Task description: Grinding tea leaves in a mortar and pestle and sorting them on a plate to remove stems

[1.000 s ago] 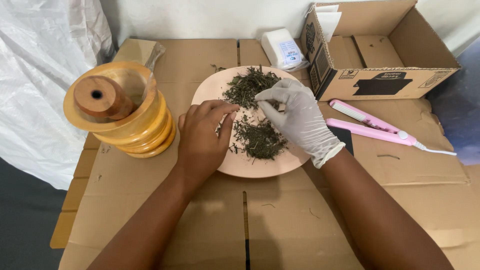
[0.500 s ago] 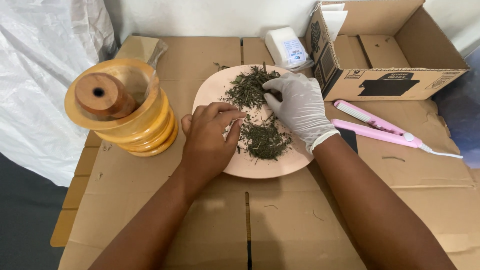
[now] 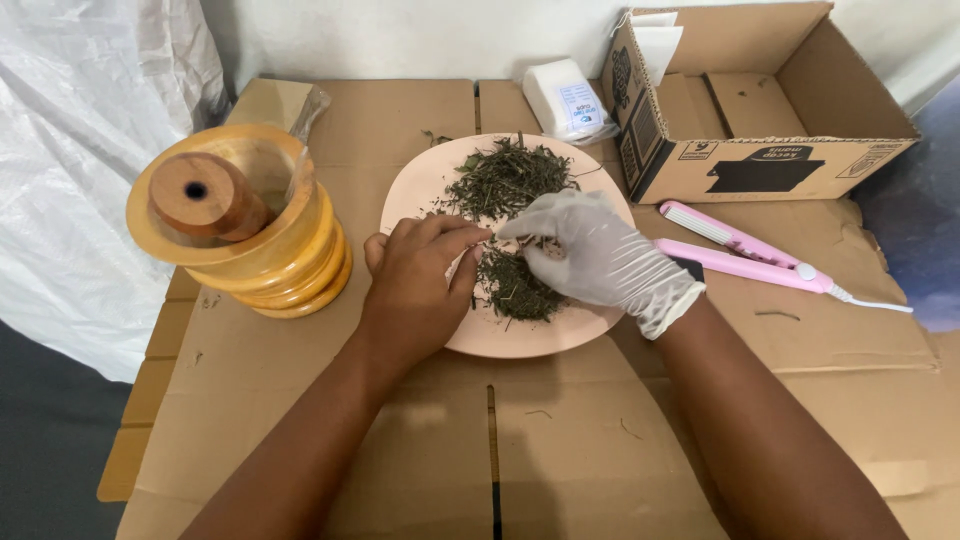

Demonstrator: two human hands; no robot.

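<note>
The bare left hand (image 3: 415, 290) and the white-gloved right hand (image 3: 590, 255) meet over a pink plate (image 3: 500, 335) on the cardboard-covered bench (image 3: 560, 440). Both sets of fingers are pinched nearly closed on a small stem between their tips, amid the dried green herbs (image 3: 505, 180) piled just beyond and beneath them. Left of the left fingers stands a wooden mortar (image 3: 270, 260) with its pestle (image 3: 200, 195). Right of the gloved fingers lies a pink sealer (image 3: 745, 255), a cardboard box (image 3: 760, 120) behind it.
</note>
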